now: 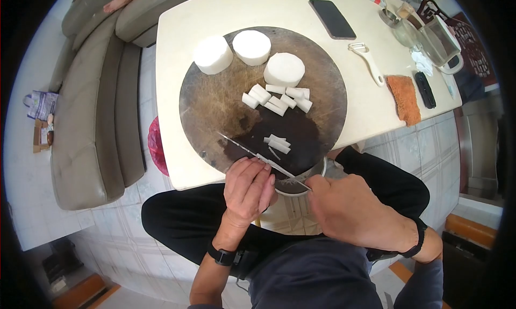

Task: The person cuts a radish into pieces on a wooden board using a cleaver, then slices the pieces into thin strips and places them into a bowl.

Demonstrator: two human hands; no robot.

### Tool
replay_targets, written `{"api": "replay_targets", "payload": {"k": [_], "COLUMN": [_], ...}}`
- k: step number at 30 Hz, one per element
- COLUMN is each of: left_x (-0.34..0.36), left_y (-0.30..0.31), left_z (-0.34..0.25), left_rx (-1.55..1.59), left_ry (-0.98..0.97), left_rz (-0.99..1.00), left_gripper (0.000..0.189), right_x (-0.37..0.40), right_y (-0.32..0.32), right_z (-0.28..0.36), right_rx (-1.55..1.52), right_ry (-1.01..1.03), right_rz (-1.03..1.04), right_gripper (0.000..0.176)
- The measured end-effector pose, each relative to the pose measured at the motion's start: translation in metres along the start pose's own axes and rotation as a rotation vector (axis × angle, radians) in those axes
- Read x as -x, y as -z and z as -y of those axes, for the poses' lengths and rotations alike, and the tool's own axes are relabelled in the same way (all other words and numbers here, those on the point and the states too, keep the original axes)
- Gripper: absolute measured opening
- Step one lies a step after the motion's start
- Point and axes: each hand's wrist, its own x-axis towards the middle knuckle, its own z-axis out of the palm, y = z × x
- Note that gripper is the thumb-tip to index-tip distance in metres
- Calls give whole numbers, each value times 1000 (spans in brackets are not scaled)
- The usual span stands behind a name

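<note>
My right hand [349, 209] is closed around a knife [247, 149], whose thin blade slants across the front of a round wooden chopping board [207, 118]. Beside the blade, my left hand [248, 186] has its fingers curled and pressed together on a white radish piece [263, 159]; most of that piece is hidden. Beyond the blade lie a few thin radish slices [278, 144] on a dark wet patch. Farther back, several cut radish sticks [275, 106] are grouped. Three thick radish rounds stand at the rear, the nearest radish round [284, 70] being on the right.
A phone [332, 20], a white peeler [367, 62] and an orange cloth [403, 100] lie on the cream table [177, 29]. Glass containers [438, 43] stand at the far right. A bowl's rim [324, 166] shows below the board's front edge. A sofa [91, 126] is at left.
</note>
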Motion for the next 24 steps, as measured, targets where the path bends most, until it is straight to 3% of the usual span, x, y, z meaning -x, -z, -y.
{"api": "replay_targets", "payload": {"k": [5,7,14,17,20,22,24], "left_x": [-3,-2,-1,0,-3,-4,-8], "left_y": [0,0,1,-3,-3,-2,-1], "left_z": [-1,-1,-4,-3,-7,-11,-15], "left_rx": [12,11,16,31,37,78,103], "left_ry": [1,-1,28,26,37,126,156], "left_rz": [11,6,-3,-28,-59,-69,-121], "left_gripper": [25,25,22,25,26,25,21], "right_x": [-5,-10,-35,-42,-39,-38,-30], "right_y": [5,-3,-22,-14,3,12,26], "right_z": [-2,-2,5,-6,-20,-28,-31], "right_rx": [-38,-17,32,9,-38,-286,-315], "right_ry": [7,73,166,32,6,-148,-106], "right_rz": [56,-65,-205,-201,-150,-208,-198], "right_gripper": [22,14,17,11,18,22,27]}}
